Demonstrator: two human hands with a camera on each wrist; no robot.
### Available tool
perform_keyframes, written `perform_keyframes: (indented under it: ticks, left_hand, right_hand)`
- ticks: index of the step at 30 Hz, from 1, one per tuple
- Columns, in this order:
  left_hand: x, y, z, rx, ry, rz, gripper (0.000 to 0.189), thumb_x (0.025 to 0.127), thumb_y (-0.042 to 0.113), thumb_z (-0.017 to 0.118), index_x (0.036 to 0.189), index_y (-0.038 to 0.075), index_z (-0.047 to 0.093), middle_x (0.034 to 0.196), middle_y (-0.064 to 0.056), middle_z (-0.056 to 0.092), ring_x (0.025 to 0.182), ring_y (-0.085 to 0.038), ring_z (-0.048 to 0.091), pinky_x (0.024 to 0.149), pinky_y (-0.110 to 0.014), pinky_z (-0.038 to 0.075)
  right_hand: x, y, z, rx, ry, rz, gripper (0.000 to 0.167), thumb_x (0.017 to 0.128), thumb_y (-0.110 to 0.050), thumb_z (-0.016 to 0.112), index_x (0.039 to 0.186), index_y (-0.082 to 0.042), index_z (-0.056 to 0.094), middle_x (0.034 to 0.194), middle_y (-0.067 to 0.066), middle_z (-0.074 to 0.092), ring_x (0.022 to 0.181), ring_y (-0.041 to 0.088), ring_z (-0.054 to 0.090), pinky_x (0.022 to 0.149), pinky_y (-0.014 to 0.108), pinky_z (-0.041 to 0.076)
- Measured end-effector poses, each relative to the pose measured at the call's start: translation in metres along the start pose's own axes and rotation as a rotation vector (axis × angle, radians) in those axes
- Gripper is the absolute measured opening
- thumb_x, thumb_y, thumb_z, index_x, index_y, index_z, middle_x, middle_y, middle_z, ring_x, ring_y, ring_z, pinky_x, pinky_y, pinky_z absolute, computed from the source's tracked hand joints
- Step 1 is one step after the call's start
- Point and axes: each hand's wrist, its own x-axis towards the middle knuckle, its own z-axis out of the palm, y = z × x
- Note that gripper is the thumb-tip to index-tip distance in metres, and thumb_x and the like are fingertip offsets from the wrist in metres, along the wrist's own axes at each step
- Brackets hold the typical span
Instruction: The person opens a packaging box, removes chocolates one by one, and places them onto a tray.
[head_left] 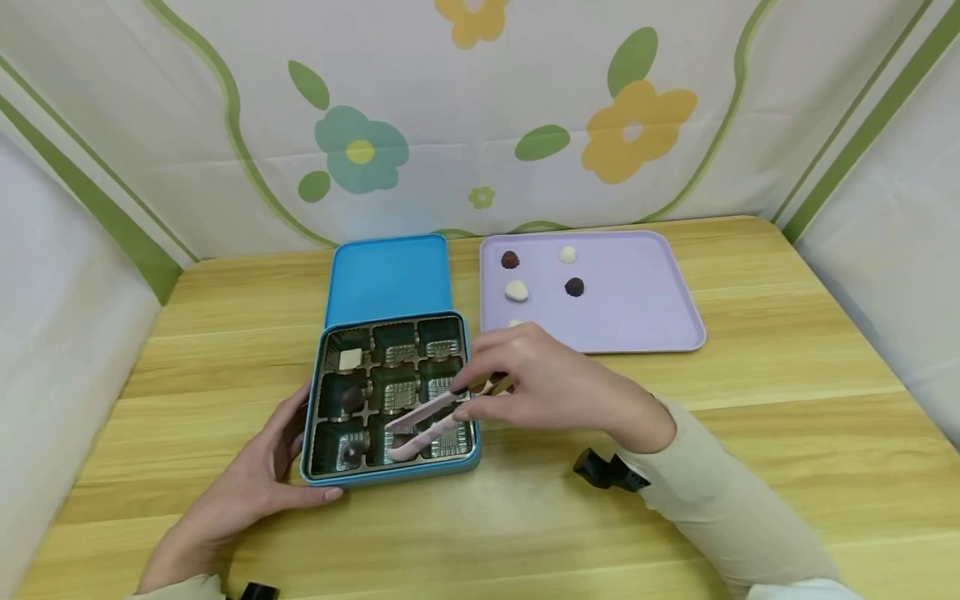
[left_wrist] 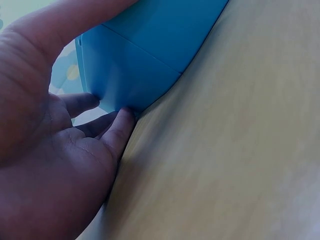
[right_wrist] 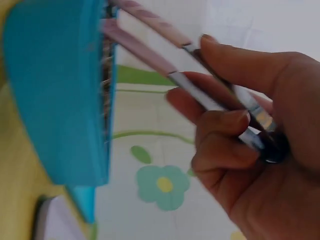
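Observation:
A blue tin box (head_left: 390,477) with a nine-cell dark plastic insert sits on the table. My left hand (head_left: 258,475) grips its front left corner, fingers along the left side and thumb at the front; the left wrist view shows fingertips against the blue wall (left_wrist: 135,65). My right hand (head_left: 551,379) holds metal tongs with pink tips (head_left: 424,412), which reach down into the front middle cell, where a dark piece partly shows between them. The left column holds a white square piece (head_left: 350,359) at the back, a dark chocolate (head_left: 352,398) mid-way and another dark chocolate (head_left: 352,452) in front.
A blue lid (head_left: 388,279) lies behind the box. At the back right, a lilac tray (head_left: 637,308) bears several pieces, among them a brown one (head_left: 510,260), a white one (head_left: 517,290) and a dark one (head_left: 574,287). My right hand partly covers its front left corner.

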Motion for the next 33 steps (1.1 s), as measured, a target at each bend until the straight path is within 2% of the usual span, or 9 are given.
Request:
perform_keyframes:
  ticks: [6,10,12,15,19,21,24,30,33]
  left_hand:
    - [0.002,-0.002,0.003,-0.008,-0.002,0.024,0.129,0.080,-0.002,0.092,0.175,0.030,0.011,0.178,-0.022,0.017,0.147,0.017,0.033,0.113,-0.003,0.034]
    - [0.001,-0.004,0.006,-0.017,-0.003,0.017,0.129,0.079,-0.001,0.093,0.175,0.030,0.011,0.177,-0.022,0.018,0.147,0.016,0.035,0.113,-0.004,0.034]
    - [-0.001,-0.003,0.005,-0.014,0.004,0.001,0.130,0.079,0.000,0.093,0.175,0.030,0.012,0.177,-0.022,0.019,0.145,0.016,0.037,0.112,-0.004,0.035]
    - [-0.003,-0.001,0.002,-0.002,0.018,-0.017,0.129,0.079,0.001,0.094,0.174,0.032,0.012,0.177,-0.021,0.020,0.142,0.018,0.037,0.110,-0.002,0.035]
    - [-0.002,-0.001,0.000,0.004,0.016,-0.008,0.129,0.080,0.001,0.093,0.174,0.032,0.012,0.177,-0.020,0.020,0.144,0.018,0.035,0.110,-0.002,0.035]
    - [-0.002,-0.001,0.001,0.002,0.011,0.001,0.130,0.079,0.000,0.093,0.174,0.031,0.011,0.177,-0.021,0.020,0.144,0.017,0.036,0.111,-0.002,0.035]
    - [-0.002,-0.001,0.001,-0.001,0.021,0.002,0.131,0.077,-0.001,0.094,0.175,0.031,0.012,0.176,-0.022,0.020,0.144,0.016,0.037,0.111,-0.003,0.035]
    - [-0.002,0.001,-0.001,0.008,0.024,-0.019,0.130,0.078,0.001,0.094,0.174,0.032,0.012,0.177,-0.020,0.021,0.142,0.016,0.037,0.110,-0.003,0.036]
    - [-0.002,0.002,-0.001,0.011,0.019,-0.030,0.130,0.079,0.002,0.094,0.174,0.032,0.011,0.177,-0.019,0.020,0.143,0.017,0.036,0.109,-0.003,0.035]
  right_hand:
    - [0.032,-0.027,0.004,-0.168,-0.213,0.054,0.011,0.095,-0.021,0.083,0.102,-0.012,0.085,0.088,-0.005,0.068,0.072,0.006,0.055,0.064,0.018,0.046]
    - [0.037,-0.025,0.012,-0.166,-0.247,0.045,0.006,0.097,-0.016,0.080,0.099,-0.011,0.084,0.091,-0.002,0.071,0.074,0.007,0.058,0.065,0.017,0.047]
    - [0.032,-0.019,0.012,-0.120,-0.212,0.051,0.008,0.097,-0.015,0.081,0.101,-0.010,0.085,0.093,-0.002,0.073,0.076,0.005,0.059,0.067,0.017,0.049]
    - [0.021,-0.010,0.008,-0.036,-0.110,0.046,0.011,0.096,-0.017,0.083,0.103,-0.010,0.085,0.092,-0.002,0.074,0.074,0.003,0.057,0.065,0.018,0.050]
    - [0.008,0.005,0.000,0.052,0.043,0.007,0.007,0.092,-0.015,0.086,0.098,-0.013,0.086,0.085,-0.007,0.072,0.068,0.001,0.053,0.059,0.021,0.048]
    - [0.000,0.012,-0.005,0.101,0.096,0.017,0.008,0.090,-0.013,0.088,0.098,-0.014,0.086,0.085,-0.008,0.073,0.068,0.002,0.055,0.060,0.021,0.049]
    - [-0.011,0.021,-0.013,0.172,0.148,0.075,0.012,0.090,-0.011,0.088,0.100,-0.016,0.086,0.088,-0.009,0.076,0.069,0.007,0.058,0.060,0.021,0.051]
    - [-0.030,0.036,-0.027,0.276,0.202,0.250,0.016,0.092,-0.009,0.085,0.106,-0.018,0.086,0.090,-0.005,0.076,0.068,0.013,0.057,0.059,0.023,0.048]
    - [-0.039,0.042,-0.032,0.296,0.232,0.289,0.017,0.092,-0.008,0.085,0.107,-0.017,0.086,0.087,-0.002,0.074,0.069,0.014,0.056,0.059,0.024,0.047]
